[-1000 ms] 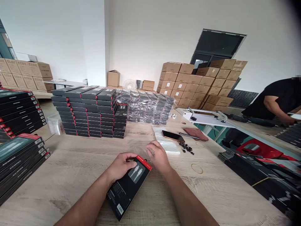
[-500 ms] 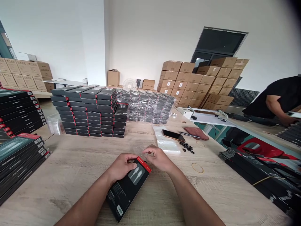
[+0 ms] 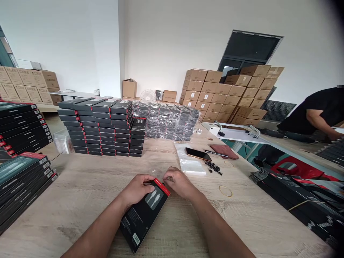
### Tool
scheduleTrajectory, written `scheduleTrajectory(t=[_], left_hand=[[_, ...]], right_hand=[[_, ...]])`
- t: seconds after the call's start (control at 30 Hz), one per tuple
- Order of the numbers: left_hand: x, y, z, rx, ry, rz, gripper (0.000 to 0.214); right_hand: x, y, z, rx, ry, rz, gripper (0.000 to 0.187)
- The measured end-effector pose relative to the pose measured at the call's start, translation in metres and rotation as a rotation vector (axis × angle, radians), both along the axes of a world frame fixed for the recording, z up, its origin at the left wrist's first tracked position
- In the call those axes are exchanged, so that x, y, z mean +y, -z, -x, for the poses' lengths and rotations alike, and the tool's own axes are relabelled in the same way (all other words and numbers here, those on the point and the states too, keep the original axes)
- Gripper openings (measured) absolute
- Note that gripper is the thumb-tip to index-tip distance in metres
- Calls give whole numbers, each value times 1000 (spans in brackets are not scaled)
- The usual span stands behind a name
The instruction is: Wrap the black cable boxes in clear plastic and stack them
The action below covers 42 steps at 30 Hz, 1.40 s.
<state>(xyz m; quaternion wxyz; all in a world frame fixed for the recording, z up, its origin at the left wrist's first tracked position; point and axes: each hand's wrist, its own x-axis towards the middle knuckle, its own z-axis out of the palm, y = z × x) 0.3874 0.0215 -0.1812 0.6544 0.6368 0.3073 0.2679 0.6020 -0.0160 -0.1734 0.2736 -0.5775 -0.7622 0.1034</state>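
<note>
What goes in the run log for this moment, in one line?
left hand: holding black box | right hand: at box's red edge | nearby: phone, plastic bag

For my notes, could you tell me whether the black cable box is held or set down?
The box is held: left hand and right hand grip its red top end; whether it touches the table is unclear.

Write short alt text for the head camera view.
The left hand grips a black cable package with a red top edge, the right hand at that edge, over a light wood table. Nearby lie a smartphone on a clear plastic bag, small black parts and a rubber band. Stacks of black packages and cardboard cartons stand beyond.
</note>
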Motion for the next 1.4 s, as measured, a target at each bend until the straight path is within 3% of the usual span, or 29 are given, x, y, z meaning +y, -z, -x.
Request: scheduleTrajectory(t=[0.2, 0.43, 0.57, 0.7, 0.83, 0.97, 1.2, 1.4], left_hand=[[1, 0, 1, 12, -32, -3, 40], [-1, -2, 0, -7, -53, 26, 37], [0, 0, 0, -10, -59, 4, 34], [3, 2, 0, -18, -99, -5, 33], [5, 2, 0, -26, -168, 2, 32], [7, 1, 1, -45, -237, 3, 33], [8, -2, 1, -37, -301, 50, 37], [9, 0, 0, -79, -330, 3, 36]], right_hand=[[2, 3, 6, 25, 139, -129, 11], [2, 0, 13, -211, 276, -215, 18], [1, 0, 10, -38, 390, -157, 8], [2, 1, 13, 327, 325, -56, 13], [2, -1, 22, 462, 240, -120, 18], [2, -1, 23, 426, 235, -169, 17], [2, 3, 16, 132, 218, -140, 14], [2, 6, 19, 206, 218, -33, 11]])
